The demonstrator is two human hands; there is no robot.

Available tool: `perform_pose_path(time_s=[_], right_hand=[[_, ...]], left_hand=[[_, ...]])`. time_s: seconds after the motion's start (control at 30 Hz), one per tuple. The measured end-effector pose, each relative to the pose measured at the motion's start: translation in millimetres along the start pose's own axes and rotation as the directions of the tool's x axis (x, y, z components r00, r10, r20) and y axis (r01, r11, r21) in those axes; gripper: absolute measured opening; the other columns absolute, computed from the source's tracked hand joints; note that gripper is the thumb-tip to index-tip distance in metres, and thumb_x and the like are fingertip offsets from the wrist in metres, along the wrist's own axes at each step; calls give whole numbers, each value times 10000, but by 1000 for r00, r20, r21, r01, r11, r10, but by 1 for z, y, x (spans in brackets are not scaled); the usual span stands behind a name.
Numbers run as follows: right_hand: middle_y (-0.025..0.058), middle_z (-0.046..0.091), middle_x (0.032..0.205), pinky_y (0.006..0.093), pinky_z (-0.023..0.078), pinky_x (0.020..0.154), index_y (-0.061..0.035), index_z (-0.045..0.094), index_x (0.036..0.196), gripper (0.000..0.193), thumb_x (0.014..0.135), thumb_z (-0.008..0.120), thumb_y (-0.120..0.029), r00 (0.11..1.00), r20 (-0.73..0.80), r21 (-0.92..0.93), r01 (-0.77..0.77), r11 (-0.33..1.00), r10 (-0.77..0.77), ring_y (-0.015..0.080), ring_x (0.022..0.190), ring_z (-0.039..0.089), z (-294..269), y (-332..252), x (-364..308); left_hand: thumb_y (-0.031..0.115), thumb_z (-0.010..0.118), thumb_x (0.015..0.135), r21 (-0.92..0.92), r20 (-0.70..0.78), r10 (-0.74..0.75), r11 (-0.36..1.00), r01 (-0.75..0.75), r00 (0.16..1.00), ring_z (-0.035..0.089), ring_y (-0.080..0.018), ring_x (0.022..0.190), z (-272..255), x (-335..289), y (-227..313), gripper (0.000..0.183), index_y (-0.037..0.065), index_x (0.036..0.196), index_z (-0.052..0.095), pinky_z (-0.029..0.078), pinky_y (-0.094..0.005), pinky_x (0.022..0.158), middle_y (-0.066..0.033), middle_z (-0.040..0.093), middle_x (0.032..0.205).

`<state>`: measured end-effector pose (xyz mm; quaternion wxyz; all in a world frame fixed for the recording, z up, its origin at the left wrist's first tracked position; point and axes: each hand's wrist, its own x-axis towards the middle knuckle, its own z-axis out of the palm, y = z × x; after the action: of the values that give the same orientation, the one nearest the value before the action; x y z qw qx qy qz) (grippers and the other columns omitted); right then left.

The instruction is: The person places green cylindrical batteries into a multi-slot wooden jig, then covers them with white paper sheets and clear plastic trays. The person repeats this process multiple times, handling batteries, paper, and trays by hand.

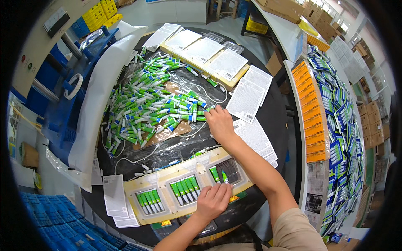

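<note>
left hand [212, 201] closed, green tube [224, 177] pinched over beige tray [167, 178] right slot | right hand [220, 122] fingers curled on tube pile [153, 106], grip unclear | black tabletop [276, 113]

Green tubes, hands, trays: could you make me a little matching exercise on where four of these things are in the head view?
Things:
1. left hand
2. right hand
3. stack of orange boxes
4. white printed cards

Places:
A. in a column along the shelf on the right
B. at the near edge of the pile of green tubes
C. on the near tray, at its third pocket with a green tube
D. spread flat on the black table beyond the right hand

Pairs: 1-C, 2-B, 3-A, 4-D
</note>
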<state>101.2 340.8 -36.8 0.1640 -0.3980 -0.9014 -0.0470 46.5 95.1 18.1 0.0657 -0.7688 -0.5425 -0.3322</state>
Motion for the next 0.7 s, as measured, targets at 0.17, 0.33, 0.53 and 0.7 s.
perform_pose_path(time_s=[0.17, 0.33, 0.53, 0.7], right_hand=[[92, 654, 916, 392, 530, 713, -63, 726, 1021, 180, 843, 700, -62, 979, -128, 357, -104, 928, 159, 286, 848, 643, -61, 1, -64], [118, 646, 902, 378, 555, 663, -36, 729, 1098, 259, 839, 739, -29, 951, 8, 490, -273, 828, 309, 284, 755, 677, -136, -9, -163], [116, 661, 894, 362, 565, 665, -24, 732, 1065, 229, 837, 734, -20, 961, 14, 434, -254, 865, 275, 265, 774, 688, -128, -34, -204], [102, 661, 938, 346, 545, 658, 9, 725, 1065, 236, 830, 745, -7, 981, -81, 388, -133, 912, 177, 258, 794, 663, -102, -49, -200]], left_hand=[[153, 693, 852, 35, 104, -4, 999, 1, 995, 682, -205, 1031, 19, 2, -5, 169, 55, 986, 718, 503, -372, 912, -75, 713, 1090], [136, 649, 834, -6, 133, 33, 999, -33, 991, 669, -213, 1078, 17, -3, -6, 262, 35, 1062, 730, 491, -408, 1007, -69, 711, 1130], [127, 648, 832, 61, 254, 69, 994, -87, 965, 645, -210, 1112, 19, -9, -6, 291, 29, 1093, 732, 455, -429, 1050, -65, 697, 1145], [287, 719, 900, -6, 279, 20, 1000, -19, 960, 619, -227, 1210, 19, -20, -6, 392, 14, 1180, 699, 407, -478, 1113, -104, 667, 1274]])
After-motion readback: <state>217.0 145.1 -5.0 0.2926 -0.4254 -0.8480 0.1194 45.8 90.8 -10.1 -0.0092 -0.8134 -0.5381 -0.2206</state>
